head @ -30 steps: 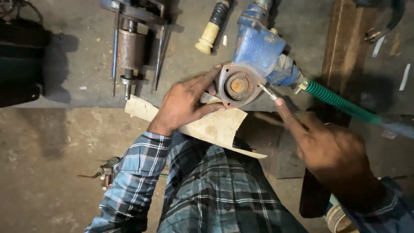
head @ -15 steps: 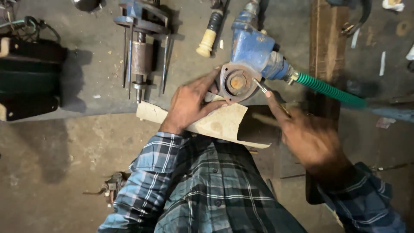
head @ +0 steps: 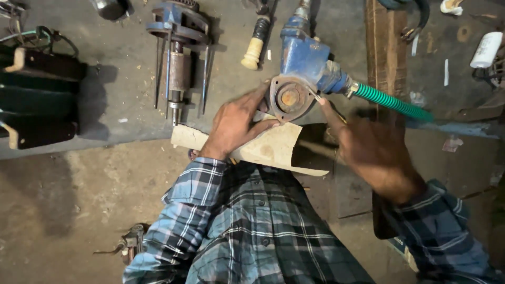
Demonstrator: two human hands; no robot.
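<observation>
Concrete floor (head: pixel 63 210) carries everything; a raised grey slab takes the upper part, its front edge running left to right just under the curved cardboard sheet (head: pixel 268 147).

The blue pump body (head: pixel 305 60) lies on the slab near the top middle, its rusty round flange (head: pixel 288 98) facing the camera and overhanging the cardboard. A green ribbed hose (head: pixel 392 102) leaves its right side toward the right edge, crossing in front of an upright wooden plank (head: pixel 386 52).

Room: tight on the right — hose, plank and the right forearm crowd it. Left of the pump, a bare strip of slab, then a rusty motor core with long bolts (head: pixel 176 63); a cream-handled tool (head: pixel 255 50) lies between that and the pump. Black blocks (head: pixel 37 100) sit at the far left edge. The lower left floor is open but for a small metal fitting (head: pixel 129 247).

Left hand (head: pixel 234 126) — fingers spread narrow, pressed flat on the cardboard, thumb and forefinger touching the flange's left rim.

Right hand (head: pixel 368 147) — motion-blurred; fingers pinched around a thin metal tool (head: pixel 315 98) whose tip meets the flange's right rim. How tight the grip is cannot be told.
</observation>
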